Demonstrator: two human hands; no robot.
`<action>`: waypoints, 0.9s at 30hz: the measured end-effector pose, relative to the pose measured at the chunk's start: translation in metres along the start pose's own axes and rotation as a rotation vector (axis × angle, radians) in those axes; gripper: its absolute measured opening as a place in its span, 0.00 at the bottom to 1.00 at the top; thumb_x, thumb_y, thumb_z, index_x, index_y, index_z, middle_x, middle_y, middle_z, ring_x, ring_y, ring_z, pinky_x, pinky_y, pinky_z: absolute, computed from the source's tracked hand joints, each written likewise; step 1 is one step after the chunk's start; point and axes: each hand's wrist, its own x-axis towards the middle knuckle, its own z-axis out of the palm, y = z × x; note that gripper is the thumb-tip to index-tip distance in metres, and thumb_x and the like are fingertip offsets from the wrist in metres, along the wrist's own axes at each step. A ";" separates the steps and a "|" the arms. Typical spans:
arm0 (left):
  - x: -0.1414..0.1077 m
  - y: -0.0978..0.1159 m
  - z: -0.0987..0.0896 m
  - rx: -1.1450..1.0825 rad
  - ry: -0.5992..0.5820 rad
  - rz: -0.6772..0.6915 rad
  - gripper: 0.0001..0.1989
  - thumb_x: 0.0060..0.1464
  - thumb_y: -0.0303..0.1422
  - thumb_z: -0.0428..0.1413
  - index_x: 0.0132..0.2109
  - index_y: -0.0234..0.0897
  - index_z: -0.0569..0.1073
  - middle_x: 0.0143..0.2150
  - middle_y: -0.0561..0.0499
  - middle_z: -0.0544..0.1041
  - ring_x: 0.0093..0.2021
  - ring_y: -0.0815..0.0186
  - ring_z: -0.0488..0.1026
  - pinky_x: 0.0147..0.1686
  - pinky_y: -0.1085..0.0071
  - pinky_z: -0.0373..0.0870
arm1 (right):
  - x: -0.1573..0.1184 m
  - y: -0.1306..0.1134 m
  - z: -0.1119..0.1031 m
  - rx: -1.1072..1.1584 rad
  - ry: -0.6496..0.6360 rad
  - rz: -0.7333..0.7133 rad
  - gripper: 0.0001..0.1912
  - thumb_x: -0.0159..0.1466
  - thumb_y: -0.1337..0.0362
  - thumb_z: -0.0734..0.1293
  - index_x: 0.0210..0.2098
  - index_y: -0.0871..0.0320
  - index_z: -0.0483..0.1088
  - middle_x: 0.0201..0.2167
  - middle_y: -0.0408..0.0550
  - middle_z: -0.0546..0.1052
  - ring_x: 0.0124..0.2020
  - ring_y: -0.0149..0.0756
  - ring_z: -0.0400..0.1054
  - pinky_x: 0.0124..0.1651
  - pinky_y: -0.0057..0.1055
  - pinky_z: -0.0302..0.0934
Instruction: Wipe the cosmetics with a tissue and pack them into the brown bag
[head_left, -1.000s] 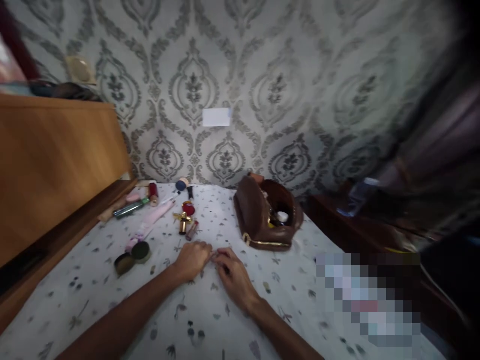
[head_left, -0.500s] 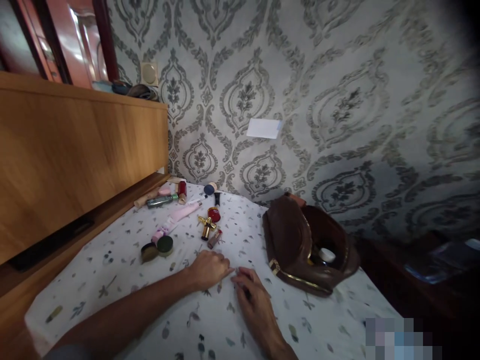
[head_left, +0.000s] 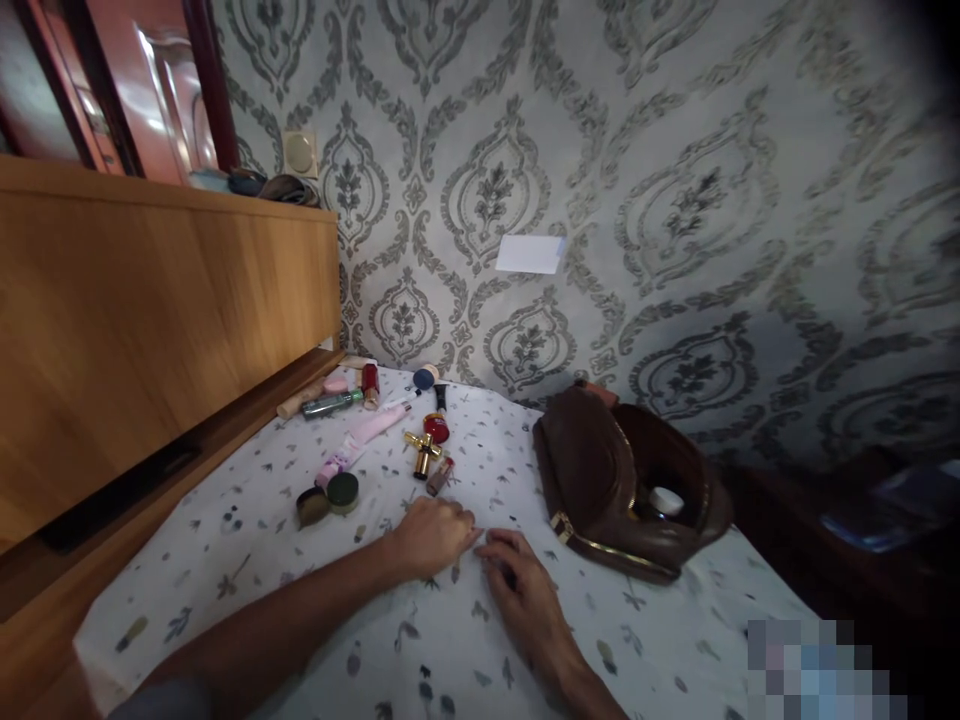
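Note:
My left hand (head_left: 435,537) rests on the patterned white sheet (head_left: 300,620), its fingers curled into a loose fist with no object showing. Close to its right, my right hand (head_left: 523,580) lies with fingers bent and a gap between thumb and fingers; I see nothing in it. The fingertips of both hands nearly meet. Just beyond my left hand lie a small lip gloss tube (head_left: 441,476) and a gold cross-shaped item (head_left: 423,455). Left of them are a round dark-green-lidded jar (head_left: 343,492) and a brown item (head_left: 311,507) beside it.
An unzipped brown bag (head_left: 592,470) holds a white-lidded container (head_left: 665,501) on the right. Farther back lie a pink tube (head_left: 366,436), a red bottle (head_left: 370,385), a green tube (head_left: 330,404) and a red round-bodied item (head_left: 436,428). A wooden cabinet (head_left: 165,290) borders the left; the wallpapered wall (head_left: 495,190) stands behind.
The whole view has shifted slightly, so the things on the sheet appear a little farther right. Both hands keep nearly the same pose and place.

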 end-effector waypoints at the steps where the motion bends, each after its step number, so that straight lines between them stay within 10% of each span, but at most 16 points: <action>1: 0.000 -0.001 -0.005 0.000 0.006 -0.020 0.20 0.69 0.39 0.44 0.44 0.35 0.78 0.40 0.41 0.81 0.41 0.55 0.80 0.39 0.62 0.76 | 0.003 0.000 0.002 0.012 -0.004 0.012 0.12 0.59 0.65 0.62 0.33 0.55 0.79 0.43 0.54 0.77 0.40 0.42 0.74 0.42 0.37 0.70; 9: 0.004 -0.035 -0.053 0.024 0.065 -0.238 0.19 0.69 0.41 0.43 0.45 0.38 0.77 0.43 0.43 0.82 0.44 0.56 0.79 0.42 0.65 0.73 | 0.018 -0.028 0.040 0.159 -0.008 0.022 0.13 0.59 0.68 0.61 0.34 0.56 0.78 0.39 0.52 0.78 0.41 0.41 0.74 0.42 0.34 0.69; 16: 0.010 -0.128 -0.083 0.119 0.066 -0.496 0.17 0.66 0.37 0.46 0.44 0.34 0.77 0.47 0.38 0.81 0.48 0.53 0.78 0.45 0.64 0.70 | 0.008 -0.036 0.043 0.079 -0.040 -0.039 0.15 0.62 0.70 0.59 0.37 0.57 0.78 0.44 0.52 0.76 0.37 0.38 0.72 0.41 0.34 0.67; 22: -0.001 -0.200 -0.096 0.212 0.106 -0.666 0.15 0.65 0.31 0.45 0.52 0.34 0.73 0.54 0.37 0.77 0.54 0.50 0.74 0.47 0.63 0.70 | 0.009 -0.037 0.039 0.042 -0.062 -0.063 0.15 0.62 0.72 0.59 0.37 0.56 0.77 0.45 0.52 0.76 0.38 0.38 0.72 0.44 0.35 0.67; 27: 0.013 -0.214 -0.084 0.208 0.075 -0.640 0.15 0.66 0.35 0.46 0.50 0.36 0.75 0.52 0.38 0.77 0.54 0.51 0.74 0.49 0.62 0.69 | 0.007 -0.035 0.041 0.072 -0.044 -0.081 0.14 0.62 0.71 0.59 0.37 0.56 0.77 0.44 0.52 0.75 0.43 0.40 0.72 0.47 0.36 0.67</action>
